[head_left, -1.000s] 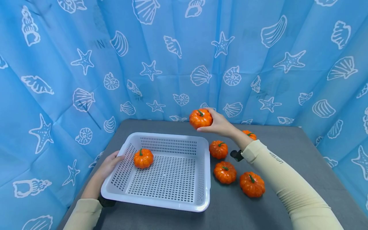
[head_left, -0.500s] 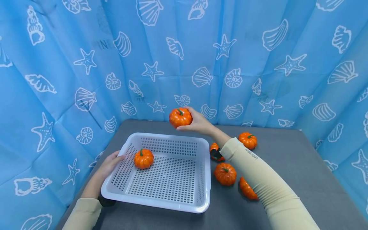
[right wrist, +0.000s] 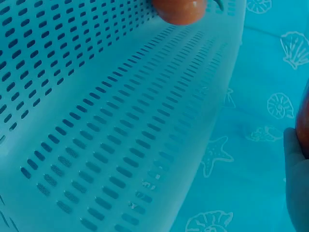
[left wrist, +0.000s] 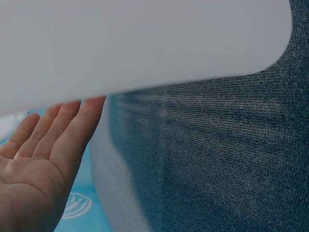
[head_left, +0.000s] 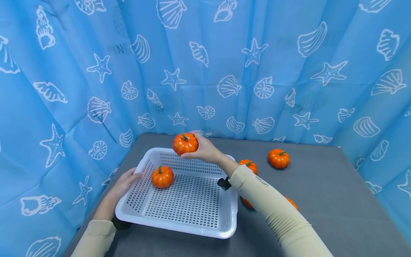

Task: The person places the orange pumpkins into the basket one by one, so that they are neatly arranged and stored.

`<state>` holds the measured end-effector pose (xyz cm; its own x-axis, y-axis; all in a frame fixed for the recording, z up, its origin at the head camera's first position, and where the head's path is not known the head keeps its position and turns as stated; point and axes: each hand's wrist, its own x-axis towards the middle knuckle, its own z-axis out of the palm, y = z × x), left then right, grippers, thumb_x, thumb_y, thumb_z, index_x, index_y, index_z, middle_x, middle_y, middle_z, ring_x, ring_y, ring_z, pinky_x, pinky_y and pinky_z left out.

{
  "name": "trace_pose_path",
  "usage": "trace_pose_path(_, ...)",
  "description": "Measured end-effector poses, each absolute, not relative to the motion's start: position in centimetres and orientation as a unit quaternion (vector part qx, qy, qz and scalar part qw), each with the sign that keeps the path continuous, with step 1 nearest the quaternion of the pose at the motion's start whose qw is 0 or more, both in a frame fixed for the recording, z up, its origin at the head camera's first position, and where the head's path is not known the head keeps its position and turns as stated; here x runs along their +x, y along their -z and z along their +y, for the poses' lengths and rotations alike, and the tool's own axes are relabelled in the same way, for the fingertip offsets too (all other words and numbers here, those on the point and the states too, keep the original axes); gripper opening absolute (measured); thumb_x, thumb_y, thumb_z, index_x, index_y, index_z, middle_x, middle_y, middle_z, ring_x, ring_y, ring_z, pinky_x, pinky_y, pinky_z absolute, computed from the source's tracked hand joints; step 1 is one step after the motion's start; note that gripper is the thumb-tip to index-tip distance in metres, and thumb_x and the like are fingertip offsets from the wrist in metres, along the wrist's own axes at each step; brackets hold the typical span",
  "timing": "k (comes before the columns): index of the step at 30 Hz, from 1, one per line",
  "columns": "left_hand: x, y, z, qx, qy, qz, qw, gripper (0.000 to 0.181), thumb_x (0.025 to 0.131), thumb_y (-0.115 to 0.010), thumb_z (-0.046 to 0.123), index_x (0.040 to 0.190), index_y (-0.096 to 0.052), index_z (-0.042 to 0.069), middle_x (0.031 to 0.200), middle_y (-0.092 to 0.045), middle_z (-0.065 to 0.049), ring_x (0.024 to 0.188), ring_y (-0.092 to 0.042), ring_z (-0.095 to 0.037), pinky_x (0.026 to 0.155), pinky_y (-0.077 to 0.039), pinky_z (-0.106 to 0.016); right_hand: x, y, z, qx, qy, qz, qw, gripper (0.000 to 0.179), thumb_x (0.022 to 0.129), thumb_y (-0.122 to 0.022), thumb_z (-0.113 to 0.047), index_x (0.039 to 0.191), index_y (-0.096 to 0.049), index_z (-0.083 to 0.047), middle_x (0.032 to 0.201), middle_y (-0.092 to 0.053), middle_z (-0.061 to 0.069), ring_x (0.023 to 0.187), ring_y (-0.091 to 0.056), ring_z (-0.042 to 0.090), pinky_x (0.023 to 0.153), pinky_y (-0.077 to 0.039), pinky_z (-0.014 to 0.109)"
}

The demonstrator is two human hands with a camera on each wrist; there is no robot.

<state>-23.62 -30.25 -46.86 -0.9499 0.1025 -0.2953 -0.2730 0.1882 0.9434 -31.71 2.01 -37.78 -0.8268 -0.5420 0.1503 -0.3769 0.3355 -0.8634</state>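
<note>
My right hand [head_left: 207, 151] grips a small orange pumpkin [head_left: 185, 144] with a green stem, above the far rim of a white perforated plastic basket [head_left: 176, 229]. In the right wrist view, only edges of that hand [right wrist: 297, 183] and the held pumpkin [right wrist: 303, 125] show. Another pumpkin [head_left: 162, 177] sits inside the basket, toward its left side. At the basket's left rim, my left hand [head_left: 122, 185] holds on, its thumb over the edge. Seen from the left wrist, the fingers [left wrist: 72, 135] extend up against the basket's outside [left wrist: 140, 43], their tips partly hidden.
Right of the basket on the grey table [head_left: 334, 185] lie several more pumpkins, one farther back [head_left: 279, 158], one beside the basket [head_left: 249, 166]; others are mostly hidden by my right sleeve [head_left: 269, 200]. A blue seashell-print curtain [head_left: 244, 71] hangs around the table.
My right hand has carried its pumpkin left, from beyond the basket's right corner to over its far rim, lowering slightly at the end. The left hand and basket stay nearly still.
</note>
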Motion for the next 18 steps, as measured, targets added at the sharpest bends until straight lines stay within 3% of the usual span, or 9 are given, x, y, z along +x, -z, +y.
trace_pose_path(11,-23.5,46.9,-30.0,-0.070,-0.634,0.756,0.147,0.063,0.096,-0.048,0.048,0.147,-0.024,0.020,0.133,-0.050,-0.024,0.098,-0.066,-0.038,0.074,-0.056,-0.053,-31.5,39.9,1.0,-0.294,0.423,0.850,0.111,0.083,0.073,-0.080,-0.040,0.139,-0.037,-0.014,0.127,-0.053,0.001,0.106,-0.056,0.015,0.088,-0.052,0.030)
trace_pose_path(18,-23.5,46.6,-29.9,-0.071,-0.633,0.756,0.152,0.062,0.096,-0.046,0.047,0.147,-0.024,0.019,0.133,-0.050,-0.025,0.098,-0.066,-0.039,0.073,-0.056,-0.053,-31.1,41.3,0.4,-0.311,0.392,0.852,0.154,0.078,0.073,-0.081,-0.036,0.136,-0.040,-0.013,0.122,-0.056,0.000,0.102,-0.056,0.012,0.085,-0.052,0.025)
